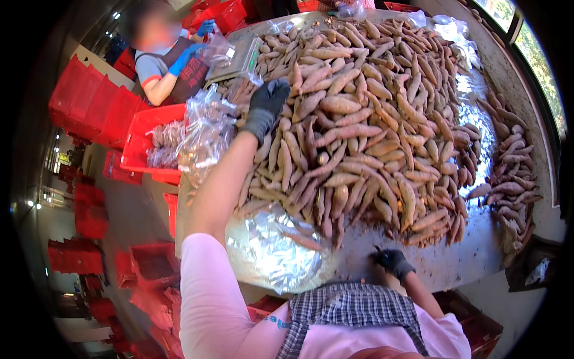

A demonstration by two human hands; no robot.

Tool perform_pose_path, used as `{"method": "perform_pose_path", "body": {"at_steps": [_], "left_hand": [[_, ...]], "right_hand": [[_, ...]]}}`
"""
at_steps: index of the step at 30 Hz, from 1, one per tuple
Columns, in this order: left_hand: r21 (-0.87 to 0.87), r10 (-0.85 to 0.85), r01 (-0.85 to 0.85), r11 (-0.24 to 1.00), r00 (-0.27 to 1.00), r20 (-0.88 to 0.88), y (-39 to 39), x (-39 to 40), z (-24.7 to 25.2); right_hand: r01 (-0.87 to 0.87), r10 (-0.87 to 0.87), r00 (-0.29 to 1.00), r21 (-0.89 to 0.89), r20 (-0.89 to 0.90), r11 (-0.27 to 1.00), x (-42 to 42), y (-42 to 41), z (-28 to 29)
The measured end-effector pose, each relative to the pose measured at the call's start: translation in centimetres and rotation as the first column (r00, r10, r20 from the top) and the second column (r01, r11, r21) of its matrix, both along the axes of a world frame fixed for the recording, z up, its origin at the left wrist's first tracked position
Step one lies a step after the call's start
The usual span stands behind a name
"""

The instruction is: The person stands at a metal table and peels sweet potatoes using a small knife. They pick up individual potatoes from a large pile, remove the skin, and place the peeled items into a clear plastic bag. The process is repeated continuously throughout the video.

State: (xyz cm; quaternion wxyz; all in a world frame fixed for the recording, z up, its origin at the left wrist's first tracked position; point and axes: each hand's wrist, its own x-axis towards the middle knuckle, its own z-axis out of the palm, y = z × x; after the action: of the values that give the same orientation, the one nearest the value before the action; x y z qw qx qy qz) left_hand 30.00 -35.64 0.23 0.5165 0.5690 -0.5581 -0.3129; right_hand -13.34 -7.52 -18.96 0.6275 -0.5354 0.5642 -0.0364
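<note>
A large heap of sweet potatoes (358, 130) covers much of a metal-topped table (475, 256). My left hand (269, 101), in a dark glove, reaches over the heap's left side, fingers curled; whether it grips a tuber cannot be seen. Low at the table's front edge is my right hand (392, 262), also gloved in black, and I cannot tell if it holds anything. Between me and the heap lies a clear plastic bag (282, 251) with a few tubers in or against it. Filled clear bags (206, 130) are piled left of my left forearm.
A red plastic crate (134, 143) with bagged tubers stands beside the table. At upper left a co-worker (179, 67) in blue gloves holds a plastic bag near a weighing scale (235, 60). More red crates (85, 101) are stacked at left. Another tuber pile (511, 179) lies by the window.
</note>
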Motion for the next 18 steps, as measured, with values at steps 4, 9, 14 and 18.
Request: {"method": "perform_pose_path", "body": {"at_steps": [4, 9, 14, 18], "left_hand": [[0.036, 0.010, -0.027, 0.999, 0.913, 0.409, -13.6, 2.3, 0.8], [0.089, -0.093, 0.034, 0.995, 0.572, 0.815, -26.3, 2.8, -2.1], [0.271, -0.204, -0.090, 0.958, 0.446, 0.871, -33.8, 1.8, -6.0], [0.341, -0.212, -0.190, 0.921, 0.490, 0.846, -37.6, 0.3, -8.0]], "right_hand": [[0.161, -0.169, 0.985, 0.172, 0.035, 0.972, -0.1, -1.8, 1.3], [0.236, -0.302, 0.941, 0.343, 0.153, 0.909, 0.0, -2.5, 0.7], [0.016, -0.021, 1.000, 0.241, 0.020, 0.970, 1.0, -7.2, 4.2], [0.027, -0.035, 0.999, 0.255, 0.028, 0.967, 0.6, -8.5, 3.0]]}}
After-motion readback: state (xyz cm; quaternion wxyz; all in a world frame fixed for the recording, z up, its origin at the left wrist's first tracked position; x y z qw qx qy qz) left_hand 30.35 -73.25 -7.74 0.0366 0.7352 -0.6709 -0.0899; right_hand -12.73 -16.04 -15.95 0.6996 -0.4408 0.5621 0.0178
